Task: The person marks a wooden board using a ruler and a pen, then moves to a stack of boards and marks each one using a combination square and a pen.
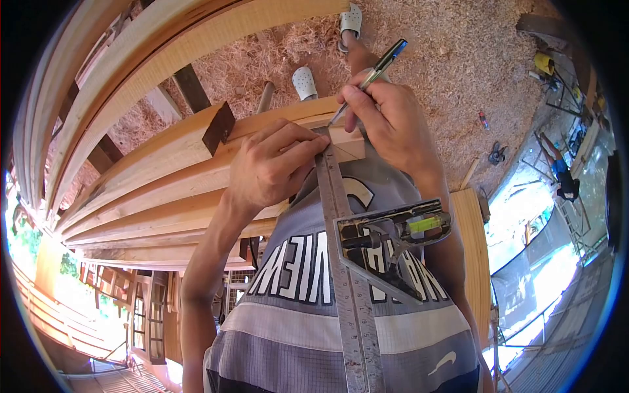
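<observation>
My left hand (272, 162) presses the top end of a metal combination square (337, 223) against the end of a wooden beam (347, 143), fingers pinched on the ruler. The ruler runs down in front of the grey shirt, with the square's head and its yellow-green vial at the right side. My right hand (393, 121) grips a pen (383, 69), its tip touching down beside the ruler's end on the wood. Thin lines show on the beam's end face.
Long beams (151, 177) fan out to the left. Wood shavings (445, 72) cover the ground, where two feet in light clogs (304, 83) show. A plank (470, 255) lies right of my right arm. Another person (565, 175) is at the far right.
</observation>
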The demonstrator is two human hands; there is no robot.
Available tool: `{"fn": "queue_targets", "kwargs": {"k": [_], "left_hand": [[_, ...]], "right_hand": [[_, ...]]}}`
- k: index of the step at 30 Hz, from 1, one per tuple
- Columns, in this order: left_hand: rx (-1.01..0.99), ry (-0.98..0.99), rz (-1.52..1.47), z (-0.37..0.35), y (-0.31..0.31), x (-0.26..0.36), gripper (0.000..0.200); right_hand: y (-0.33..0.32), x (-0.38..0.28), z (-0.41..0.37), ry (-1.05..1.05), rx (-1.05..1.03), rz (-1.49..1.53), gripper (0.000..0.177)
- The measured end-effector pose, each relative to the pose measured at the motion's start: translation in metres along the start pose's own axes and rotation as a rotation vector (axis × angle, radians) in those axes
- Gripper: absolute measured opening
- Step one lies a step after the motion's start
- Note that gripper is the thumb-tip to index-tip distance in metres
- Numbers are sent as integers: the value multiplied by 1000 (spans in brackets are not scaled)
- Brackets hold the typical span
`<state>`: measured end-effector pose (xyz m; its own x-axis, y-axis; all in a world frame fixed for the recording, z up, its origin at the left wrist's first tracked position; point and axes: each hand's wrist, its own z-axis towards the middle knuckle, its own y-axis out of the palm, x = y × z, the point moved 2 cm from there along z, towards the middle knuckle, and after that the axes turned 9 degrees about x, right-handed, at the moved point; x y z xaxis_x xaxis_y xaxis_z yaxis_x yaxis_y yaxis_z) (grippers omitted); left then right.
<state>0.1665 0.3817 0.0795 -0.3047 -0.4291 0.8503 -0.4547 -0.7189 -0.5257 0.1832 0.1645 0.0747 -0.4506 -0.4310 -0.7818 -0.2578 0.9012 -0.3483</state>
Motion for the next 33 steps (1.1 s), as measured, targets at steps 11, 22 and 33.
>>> {"fn": "queue_targets", "kwargs": {"k": [11,22,33], "left_hand": [[8,10,-2,1,0,-1,32],[20,10,8,2,0,0,32],[29,13,9,3,0,-1,32]], "right_hand": [[-20,-13,-3,116,-88,340,35],[-5,5,5,-19,-24,38,34],[-23,-10,-11,270,-208,558,33]]}}
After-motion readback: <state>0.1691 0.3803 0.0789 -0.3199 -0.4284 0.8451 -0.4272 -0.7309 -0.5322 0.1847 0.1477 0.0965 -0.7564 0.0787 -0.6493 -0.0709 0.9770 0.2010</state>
